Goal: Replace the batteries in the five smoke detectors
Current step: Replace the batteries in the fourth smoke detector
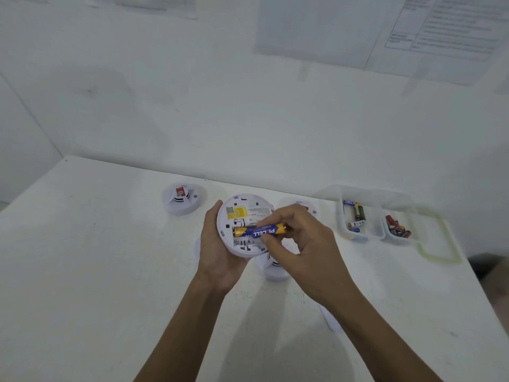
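detector point(239, 213) cupped by rim in left hand point(217, 255), back up, above table point(110, 271). battery point(259, 231) pinched mid-body in right hand point(303, 244), laid over detector bay. judged light, rigid, smooth-slippery; best held by barrel, ends left clear. battery tubs point(373, 227) right of detector.

- A round white smoke detector point(242, 224) is held in the left hand point(217, 252) above the middle of the table point(110, 271), back turned up, with a yellow label and an open battery bay shown.
- A blue-and-yellow battery point(260, 232) is pinched by the right hand point(303, 244) and laid crosswise at the bay.
- A second detector point(183, 201), red-labelled, is set near the far edge, to the left.
- A third detector point(301, 206), by the far edge, and a fourth detector point(275, 268), under the hands, are partly hidden.
- Blue-yellow and green batteries point(356, 216) are kept in a clear tub point(340, 224) near the far right corner, and red batteries point(398, 230) in the neighbouring tub point(402, 242).
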